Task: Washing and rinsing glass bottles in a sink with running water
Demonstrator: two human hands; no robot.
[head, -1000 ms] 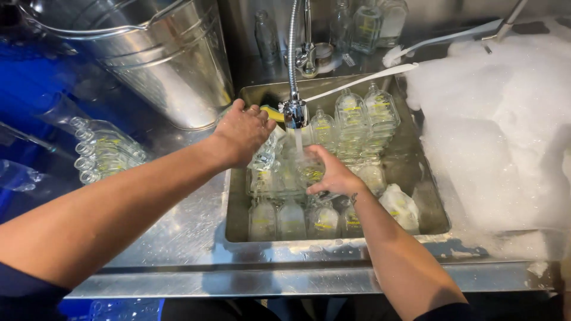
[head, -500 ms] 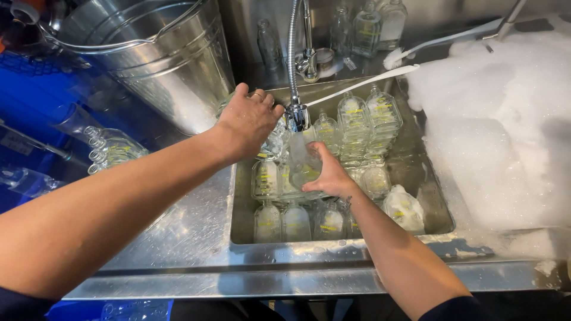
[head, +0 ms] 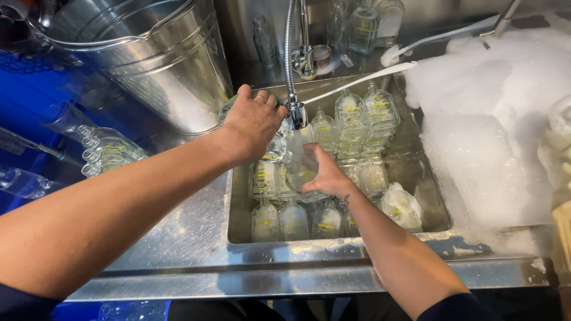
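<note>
While water runs from the spray nozzle (head: 296, 112) near the sink's (head: 416, 178) 11 o'clock corner, the left hand (head: 254, 122) is curled around the nozzle. The right hand (head: 321, 175) grips a clear glass bottle (head: 297, 169) just under it, at the nozzle's 6 o'clock. More bottles (head: 357, 122) fill the sink; foam (head: 493, 131) lies at 3 o'clock, a steel bucket (head: 160, 65) at 10 o'clock on the counter (head: 178, 238).

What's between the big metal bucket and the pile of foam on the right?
In the head view, the sink basin packed with clear glass bottles lies between the metal bucket and the foam, with the spray tap hanging above it.
</note>
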